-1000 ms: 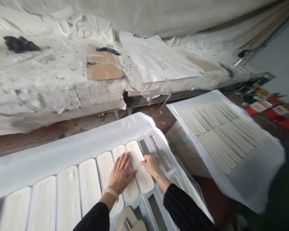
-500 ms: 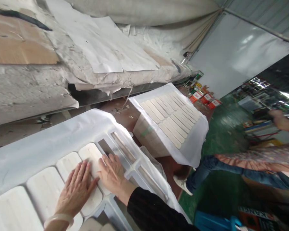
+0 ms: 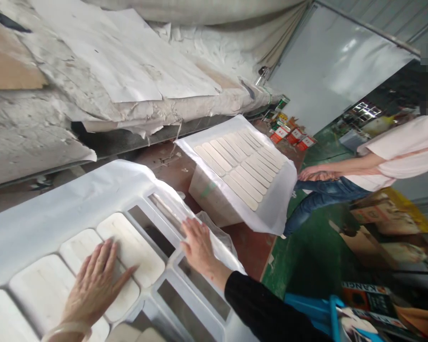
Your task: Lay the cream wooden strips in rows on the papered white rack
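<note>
My left hand [image 3: 94,282] lies flat with its fingers spread on pale, rounded rectangular boards, mostly on the second board [image 3: 82,247] from the end of the row. The end board [image 3: 131,247] is bare apart from the thumb reaching its lower edge. My right hand [image 3: 201,247], its fingers apart, rests on or just over a white sheet [image 3: 169,259] with rectangular cut-outs, near the far slots. No object shows in either hand. Below my left hand, more boards [image 3: 131,332] are partly cut off by the frame.
Beyond, a cloth-covered box [image 3: 217,202] bears rows of narrow pale strips [image 3: 242,178]. A worn, paper-covered bench [image 3: 103,109] runs along the left. A co-worker [image 3: 395,152] stands at right. A blue crate [image 3: 317,313] and cartons [image 3: 371,247] lie lower right.
My right hand has left the end board and moved right over the slots. My left hand stays flat on the boards. The co-worker has shifted, and the view has turned slightly.
</note>
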`<state>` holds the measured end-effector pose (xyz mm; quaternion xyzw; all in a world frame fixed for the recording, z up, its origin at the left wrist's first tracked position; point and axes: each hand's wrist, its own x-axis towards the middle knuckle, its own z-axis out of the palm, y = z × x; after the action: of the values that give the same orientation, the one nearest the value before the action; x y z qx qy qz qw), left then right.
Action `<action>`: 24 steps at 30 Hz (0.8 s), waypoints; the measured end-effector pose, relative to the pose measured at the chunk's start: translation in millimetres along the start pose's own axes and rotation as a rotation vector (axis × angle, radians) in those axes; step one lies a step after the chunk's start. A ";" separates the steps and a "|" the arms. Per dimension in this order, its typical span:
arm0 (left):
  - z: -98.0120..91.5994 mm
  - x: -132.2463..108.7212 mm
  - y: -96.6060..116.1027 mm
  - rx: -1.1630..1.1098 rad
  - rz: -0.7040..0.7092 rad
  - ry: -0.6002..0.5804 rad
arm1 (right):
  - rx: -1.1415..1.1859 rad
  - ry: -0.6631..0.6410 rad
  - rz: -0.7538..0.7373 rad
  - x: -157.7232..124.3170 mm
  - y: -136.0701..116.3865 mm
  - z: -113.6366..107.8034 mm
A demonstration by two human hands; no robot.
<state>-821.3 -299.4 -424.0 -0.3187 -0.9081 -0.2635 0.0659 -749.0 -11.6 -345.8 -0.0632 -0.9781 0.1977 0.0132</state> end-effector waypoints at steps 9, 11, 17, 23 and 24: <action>-0.8 1.0 -9.4 0.320 -0.056 -0.114 | -0.210 -0.057 0.774 1.8 181.7 -43.5; -3.0 2.8 -8.8 0.340 -0.063 -0.129 | -0.219 -0.084 0.780 -1.2 195.8 -40.4; -9.0 -2.4 0.7 0.279 -0.050 -0.073 | -0.275 -0.036 0.864 -31.6 204.9 -34.9; -2.4 3.2 7.8 0.157 -0.015 -0.039 | -0.371 0.154 0.919 -58.8 233.7 -59.4; -2.9 4.0 10.3 0.151 -0.017 -0.043 | -0.384 0.189 0.938 -64.1 237.8 -64.2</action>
<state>-818.3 -291.9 -415.9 -0.3106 -0.9293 -0.1879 0.0677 -654.0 222.2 -379.1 -0.5141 -0.8577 -0.0074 -0.0006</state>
